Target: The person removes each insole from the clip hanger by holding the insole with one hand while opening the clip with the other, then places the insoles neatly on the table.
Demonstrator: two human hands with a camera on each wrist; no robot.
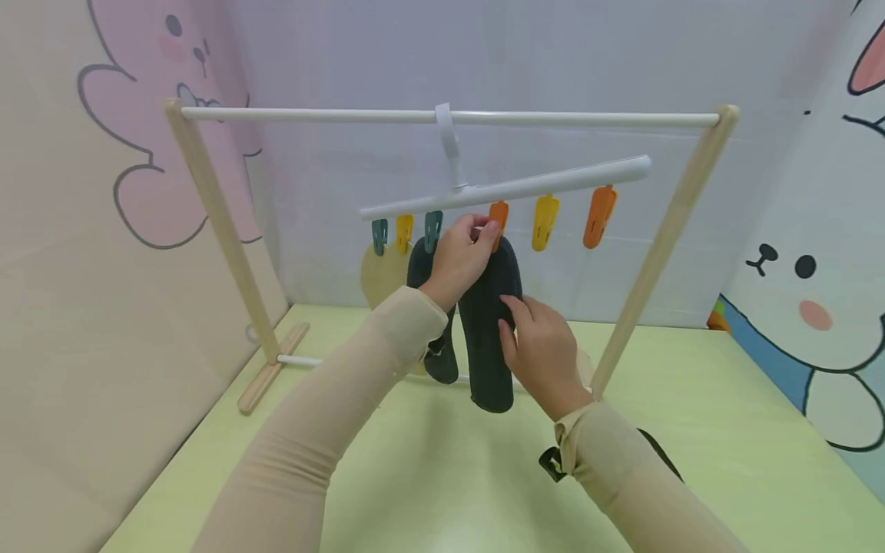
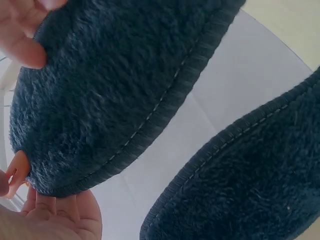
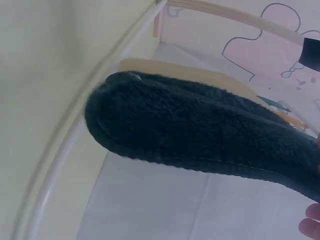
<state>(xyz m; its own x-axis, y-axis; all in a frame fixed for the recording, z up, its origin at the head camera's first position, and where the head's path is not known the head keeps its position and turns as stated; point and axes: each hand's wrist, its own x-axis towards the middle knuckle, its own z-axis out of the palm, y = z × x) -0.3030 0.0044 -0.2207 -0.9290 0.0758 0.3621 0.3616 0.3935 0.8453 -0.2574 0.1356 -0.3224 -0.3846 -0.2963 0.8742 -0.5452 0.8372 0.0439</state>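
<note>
A dark, fuzzy insole (image 1: 489, 338) with a stitched edge hangs lengthwise under an orange clip (image 1: 498, 213) on a white hanger. My left hand (image 1: 459, 257) pinches that orange clip at the insole's top end, its fingers tucked behind the end in the left wrist view. Lower down, my right hand (image 1: 546, 349) holds the same insole by its right edge, thumb and fingers at the side. A second dark insole (image 1: 442, 365) hangs just left from a dark green clip (image 1: 432, 230), partly hidden by my left hand and sleeve.
The white hanger bar (image 1: 553, 178) tilts up to the right, hooked on the white rail (image 1: 332, 116) of a wooden rack (image 1: 221, 223). A beige insole (image 1: 380, 276) hangs at left. A yellow clip (image 1: 545, 223) and another orange clip (image 1: 599, 216) hang at right. Beneath is a pale green table (image 1: 415, 476).
</note>
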